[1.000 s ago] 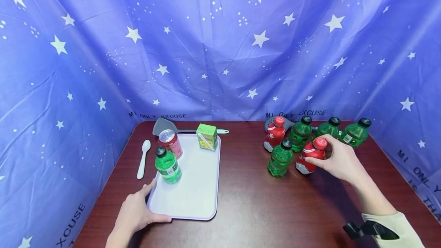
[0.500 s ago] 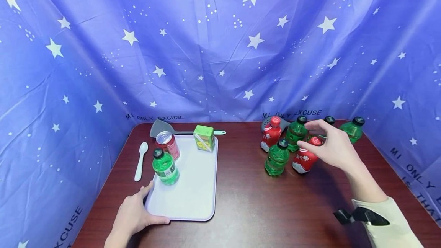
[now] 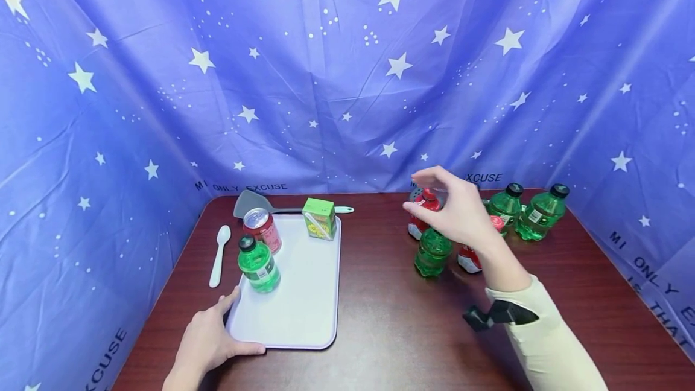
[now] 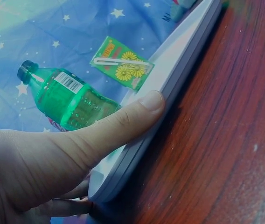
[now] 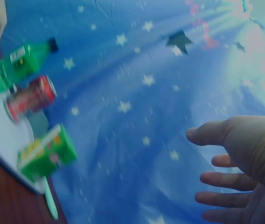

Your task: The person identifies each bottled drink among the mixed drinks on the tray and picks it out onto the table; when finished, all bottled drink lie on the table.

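My left hand (image 3: 209, 333) holds the near left corner of a white tray (image 3: 295, 312), thumb along its front rim and fingers at its left side. On the tray stand a green soda bottle (image 3: 259, 269), a red soda can (image 3: 268, 232) and a green juice box (image 3: 319, 221) with a straw. My right hand (image 3: 461, 213) is in the air with thumb and fingers apart, overlapping a red bottle (image 3: 417, 225) in the head view; the right wrist view shows nothing in it. Below it stand a green bottle (image 3: 433, 256) and a second red bottle (image 3: 469, 260), partly hidden by the forearm.
Two more green bottles (image 3: 542, 215) stand at the back right. A white spoon (image 3: 219, 258) lies left of the tray, and a grey spatula (image 3: 252, 203) behind it. Part of a grey slotted utensil (image 3: 416, 194) shows at the back. A blue star-print curtain (image 3: 336, 77) surrounds the table.
My right hand has let go of the front red bottle, risen and moved left towards the back red bottle. The left hand has stayed at the tray corner. The head view has shifted slightly.
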A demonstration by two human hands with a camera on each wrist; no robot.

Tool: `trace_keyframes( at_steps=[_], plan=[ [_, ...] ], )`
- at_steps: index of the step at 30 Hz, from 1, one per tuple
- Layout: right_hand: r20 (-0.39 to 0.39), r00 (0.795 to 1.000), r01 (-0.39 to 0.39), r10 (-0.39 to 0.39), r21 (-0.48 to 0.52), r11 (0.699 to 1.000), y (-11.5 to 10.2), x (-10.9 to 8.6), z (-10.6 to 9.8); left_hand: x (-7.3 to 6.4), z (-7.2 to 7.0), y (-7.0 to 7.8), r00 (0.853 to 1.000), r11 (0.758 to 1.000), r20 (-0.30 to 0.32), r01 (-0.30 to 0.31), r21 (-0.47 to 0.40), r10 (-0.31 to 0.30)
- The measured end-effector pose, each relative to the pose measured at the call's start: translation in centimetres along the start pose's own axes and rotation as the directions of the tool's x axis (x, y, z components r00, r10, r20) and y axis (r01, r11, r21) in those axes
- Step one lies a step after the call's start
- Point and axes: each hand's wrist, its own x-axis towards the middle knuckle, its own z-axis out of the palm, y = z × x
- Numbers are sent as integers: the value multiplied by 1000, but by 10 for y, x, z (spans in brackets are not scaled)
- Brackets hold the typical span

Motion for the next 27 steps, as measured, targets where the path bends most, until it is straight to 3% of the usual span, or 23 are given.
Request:
trace_keyframes(
  at_steps=[12,20,27],
  plan=[
    [117,988,78,-100,179,981,-47,23,60,0,-1,-1,1000,1000,-4,-5,11,5],
    [195,956,153,-217,296,943,-67,26,115,1,-2,2,1000,1000,7,3,16,-3],
    [225,930,199,-291,356,913,-82,24,152,1,-2,2,1000,1000,9,8,17,-8]
  ],
)
